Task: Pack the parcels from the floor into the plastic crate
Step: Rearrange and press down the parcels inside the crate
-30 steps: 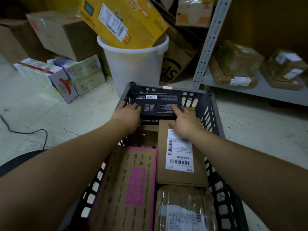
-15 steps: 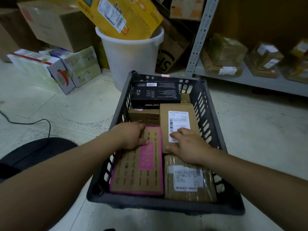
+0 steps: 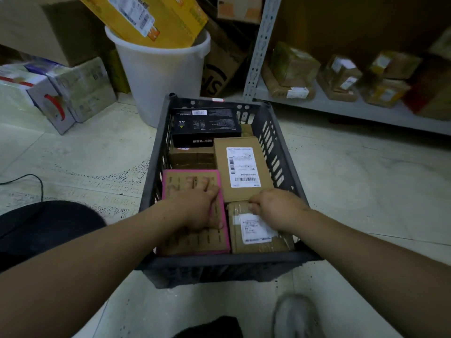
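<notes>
Hidden: the lower layer of the crate (image 3: pixel 273 132) is covered by the top parcels; only a brown strip (image 3: pixel 192 157) is seen between the black box (image 3: pixel 205 125) and the pink-edged box (image 3: pixel 195 213).
Cut off: the yellow box (image 3: pixel 151 18) in the white bucket (image 3: pixel 161 71) is cropped by the top edge; the shoe (image 3: pixel 296 315) is blurred at the near edge.
Hard to read: print on the labels is too small or smeared to be made out; the shelf (image 3: pixel 341 108) parcels at far right are blurred.
Left hand (image 3: pixel 197 206): laid palm down on the pink-edged box, fingers (image 3: pixel 195 182) spread and loosely flat, nothing gripped; part of the box top is covered by it.
Right hand (image 3: pixel 275 206): fingers curled downward onto the far edge of the taped parcel (image 3: pixel 258 230), where it meets the labelled box (image 3: pixel 241 167); whether the edge is pinched or only pressed cannot be told.
Crate: set on the floor (image 3: pixel 353 181), near the person, just in front of the bucket.
Parcels: all five seen are inside the crate, black box at the far end, labelled box right of centre, pink-edged box near left, taped parcel near right, packed touching.
Floor boxes: white cartons (image 3: pixel 56 93) are stacked at far left, apart from the crate.
</notes>
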